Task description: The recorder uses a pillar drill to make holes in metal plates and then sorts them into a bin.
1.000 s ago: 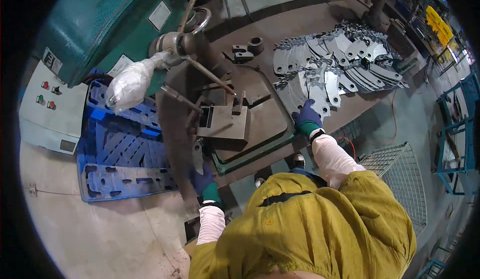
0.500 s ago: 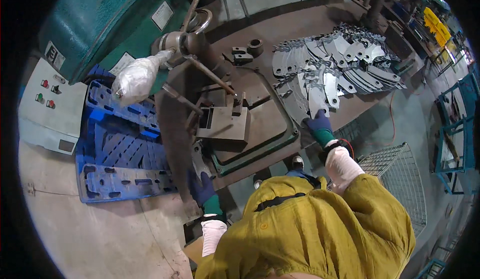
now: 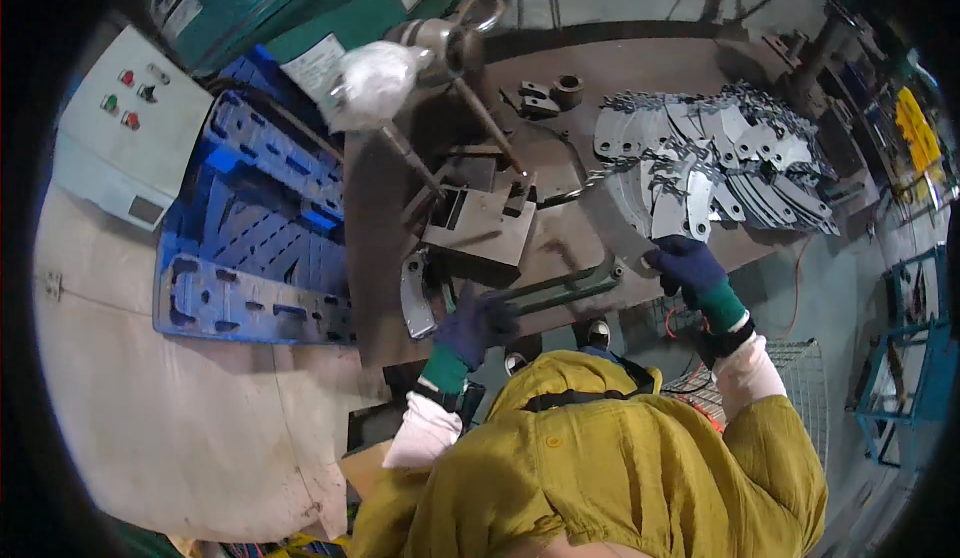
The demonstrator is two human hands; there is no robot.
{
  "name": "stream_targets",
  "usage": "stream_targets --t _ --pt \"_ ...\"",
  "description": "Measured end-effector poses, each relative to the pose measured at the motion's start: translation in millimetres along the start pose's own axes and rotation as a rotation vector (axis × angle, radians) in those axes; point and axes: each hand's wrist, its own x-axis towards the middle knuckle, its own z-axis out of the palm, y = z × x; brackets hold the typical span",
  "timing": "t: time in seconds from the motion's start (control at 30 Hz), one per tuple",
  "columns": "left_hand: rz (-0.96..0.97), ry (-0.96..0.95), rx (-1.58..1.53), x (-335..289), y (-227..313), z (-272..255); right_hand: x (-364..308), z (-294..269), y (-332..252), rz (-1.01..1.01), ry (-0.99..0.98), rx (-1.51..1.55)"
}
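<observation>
My right hand (image 3: 692, 270), in a dark blue glove, grips the lower end of a curved grey metal plate (image 3: 614, 224) near the front table edge. The plate's upper end reaches toward the green-rimmed press base. My left hand (image 3: 476, 326), also gloved, hovers by the base's front left corner, its fingers somewhat blurred but apart, with no part visible in them. Close beside it, another curved metal plate (image 3: 415, 296) lies at the table edge. A steel block fixture (image 3: 482, 230) sits on the base between and beyond my hands.
A heap of curved metal plates (image 3: 700, 183) with chain-like pieces covers the table's right side. Lever bars (image 3: 488, 123) and a plastic-wrapped knob (image 3: 375, 86) overhang the fixture. A blue pallet (image 3: 260, 298) and control box (image 3: 130, 128) stand left; a wire basket (image 3: 805, 388) stands lower right.
My right hand has drawn a curved plate away from the heap toward the base. My left hand has moved right, away from the plate at the left table edge. The view has shifted.
</observation>
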Motion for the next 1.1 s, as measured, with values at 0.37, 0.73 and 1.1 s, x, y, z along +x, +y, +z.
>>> stream_targets --t 0.37,0.73,1.1 --pt "-0.018 -0.405 -0.425 -50.9 50.0 17.1 -2.2 77.2 -82.5 -1.445 0.064 -0.895" --pt "0.340 0.434 -0.008 13.6 51.5 -16.8 -56.0 103.7 -257.7 -0.330 -1.101 0.976" --pt "0.194 0.520 -0.274 56.4 62.3 -37.3 -43.1 120.1 -281.9 -0.208 -1.062 1.162"
